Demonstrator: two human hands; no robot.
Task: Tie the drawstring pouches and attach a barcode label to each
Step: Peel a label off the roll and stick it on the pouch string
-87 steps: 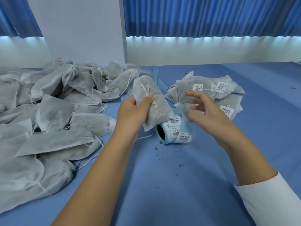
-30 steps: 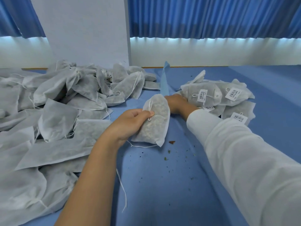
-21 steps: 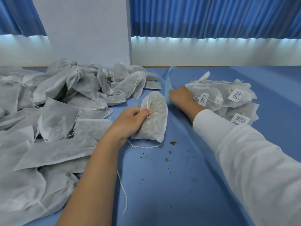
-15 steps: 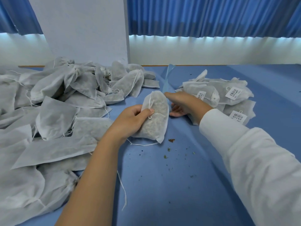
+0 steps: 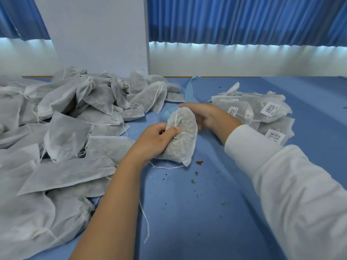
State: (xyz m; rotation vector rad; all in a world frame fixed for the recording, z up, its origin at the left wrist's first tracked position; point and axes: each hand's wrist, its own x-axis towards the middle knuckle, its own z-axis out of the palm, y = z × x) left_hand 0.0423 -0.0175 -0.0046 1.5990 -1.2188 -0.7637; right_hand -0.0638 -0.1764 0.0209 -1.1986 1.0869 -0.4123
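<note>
Blue tabletop (image 5: 187, 222), near its middle: my left hand (image 5: 155, 139) grips the drawstring pouch (image 5: 185, 141), thumb pinning its string (image 5: 176, 121). Right hand (image 5: 208, 115) is just behind; its grasp I cannot tell. A slipping string would leave it untied.

1. The person is wearing a white, smooth-fabric long sleeve (image 5: 281, 175) on the right arm, and it is creasing in soft folds along its length.
2. A plain, snug white cuff band (image 5: 242, 139) is closing that sleeve just behind the right hand (image 5: 206, 115).
3. The left forearm (image 5: 112, 203) is showing bare all the way up to the left hand (image 5: 155, 139).
4. A short-trimmed thumbnail (image 5: 177, 129) is showing on the left hand.
</note>
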